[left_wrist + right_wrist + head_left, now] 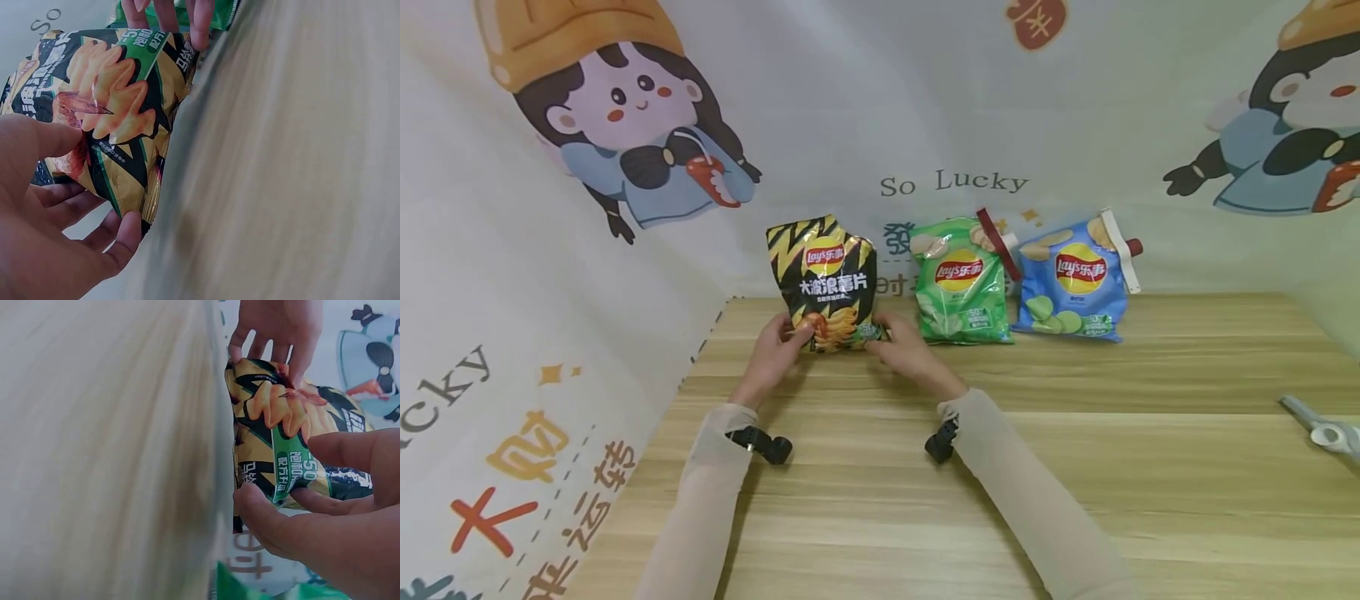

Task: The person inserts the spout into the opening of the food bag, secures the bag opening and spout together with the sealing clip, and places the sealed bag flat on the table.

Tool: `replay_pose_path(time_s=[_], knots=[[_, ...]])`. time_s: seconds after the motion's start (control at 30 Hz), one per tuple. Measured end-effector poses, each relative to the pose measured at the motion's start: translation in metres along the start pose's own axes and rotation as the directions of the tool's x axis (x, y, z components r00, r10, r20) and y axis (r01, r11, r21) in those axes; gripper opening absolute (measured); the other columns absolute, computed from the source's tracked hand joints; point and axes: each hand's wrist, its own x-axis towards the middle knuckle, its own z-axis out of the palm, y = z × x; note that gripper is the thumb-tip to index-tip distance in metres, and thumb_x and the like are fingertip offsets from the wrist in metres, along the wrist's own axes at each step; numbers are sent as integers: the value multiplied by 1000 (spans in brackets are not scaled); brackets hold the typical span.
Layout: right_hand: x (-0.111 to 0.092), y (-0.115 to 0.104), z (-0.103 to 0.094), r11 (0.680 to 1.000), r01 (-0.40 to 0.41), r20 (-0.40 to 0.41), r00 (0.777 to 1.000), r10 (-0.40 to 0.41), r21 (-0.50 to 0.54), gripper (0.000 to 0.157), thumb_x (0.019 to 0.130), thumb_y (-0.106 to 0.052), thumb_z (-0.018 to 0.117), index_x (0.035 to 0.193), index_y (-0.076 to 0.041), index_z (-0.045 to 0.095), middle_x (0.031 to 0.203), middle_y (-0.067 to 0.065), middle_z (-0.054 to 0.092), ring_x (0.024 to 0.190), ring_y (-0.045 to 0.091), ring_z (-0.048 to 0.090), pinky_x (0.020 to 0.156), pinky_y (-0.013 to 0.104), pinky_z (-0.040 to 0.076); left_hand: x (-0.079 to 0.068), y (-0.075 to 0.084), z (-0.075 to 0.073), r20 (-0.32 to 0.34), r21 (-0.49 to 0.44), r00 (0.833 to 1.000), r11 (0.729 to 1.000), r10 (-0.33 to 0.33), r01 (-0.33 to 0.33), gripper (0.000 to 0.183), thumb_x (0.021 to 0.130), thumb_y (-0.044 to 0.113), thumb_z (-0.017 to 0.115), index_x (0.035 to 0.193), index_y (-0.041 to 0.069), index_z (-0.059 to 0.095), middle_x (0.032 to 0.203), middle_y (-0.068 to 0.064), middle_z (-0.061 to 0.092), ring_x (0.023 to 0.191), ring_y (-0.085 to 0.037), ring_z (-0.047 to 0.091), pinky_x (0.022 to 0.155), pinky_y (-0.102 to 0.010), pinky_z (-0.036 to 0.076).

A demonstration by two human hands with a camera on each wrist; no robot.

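Observation:
Upright at the back of the table stands a black and yellow bag of potato chips [829, 279], its top edge cut at a slant on the right. My left hand [775, 350] holds its lower left corner, thumb on the printed front and the other fingers round the side and bottom. At the lower right corner my right hand [904, 343] holds the bag with fingers curled about the edge. Both wrist views show the bag's bottom seam close to the tabletop, with the left hand [56, 206] and right hand [337, 512] on opposite sides.
To the right lean a green chip bag [958, 283] with a red and white clip [998, 243] and a blue chip bag [1071, 287] with a white clip [1122, 250]. A grey clip-like tool [1318, 427] lies at the table's right. A printed cloth [820, 100] hangs behind.

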Motion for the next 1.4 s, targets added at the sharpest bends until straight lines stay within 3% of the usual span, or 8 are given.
replay_pose_path(time_s=[0.23, 0.4, 0.6, 0.77, 0.97, 1.2, 1.4], knots=[[-8, -13, -10, 998, 27, -28, 999, -28, -52, 48, 94, -10, 62, 138, 4, 49, 135, 24, 55, 122, 36, 53, 104, 45, 43, 0, 14, 1, -11, 10, 999, 999, 32, -32, 54, 103, 34, 54, 138, -6, 44, 136, -25, 51, 126, -37, 50, 103, -48, 44], [-20, -13, -18, 992, 75, -36, 996, -78, -98, 46, 93, -6, 62, 135, 7, 49, 128, 25, 58, 111, 35, 59, 96, 44, 49, -6, 22, 6, 15, 76, 997, 995, 70, -71, 50, 103, 36, 54, 130, -6, 49, 133, -26, 54, 124, -38, 52, 101, -49, 45], [-47, -12, -37, 949, 179, 27, 984, -179, -261, 55, 95, -7, 62, 143, 8, 41, 132, 26, 56, 101, 32, 63, 88, 41, 53, -23, 31, 16, 58, 134, 993, 985, 103, -110, 44, 103, 34, 55, 121, -5, 51, 127, -27, 57, 119, -40, 56, 97, -50, 48], [-78, -8, -63, 957, 161, 33, 987, -157, -240, 60, 96, -8, 61, 147, 7, 35, 137, 27, 51, 105, 32, 63, 88, 41, 54, -36, 48, 37, 124, 168, 972, 961, 199, -218, 43, 102, 33, 56, 121, -5, 52, 120, -27, 61, 111, -39, 61, 92, -49, 52], [-117, 3, -92, 956, 185, 53, 983, -178, -229, 67, 97, -9, 61, 152, 4, 25, 142, 27, 46, 109, 35, 60, 89, 42, 54, -56, 71, 63, 175, 163, 946, 939, 273, -301, 36, 101, 27, 60, 122, -2, 54, 112, -20, 64, 105, -31, 62, 85, -43, 55], [-162, 11, -117, 942, 194, 48, 981, -189, -273, 69, 97, -7, 62, 154, 2, 24, 149, 27, 39, 105, 33, 63, 84, 37, 56, -82, 85, 89, 252, 86, 911, 931, 325, -356, 29, 100, 24, 62, 117, 1, 56, 107, -14, 66, 100, -26, 64, 80, -34, 57], [-193, 15, -130, 920, 211, 58, 977, -203, -332, 66, 96, -6, 63, 152, 1, 29, 146, 25, 45, 100, 27, 65, 81, 33, 57, -103, 88, 106, 288, 49, 894, 927, 344, -373, 23, 98, 17, 65, 111, -1, 58, 101, -14, 67, 93, -25, 66, 76, -30, 58]])
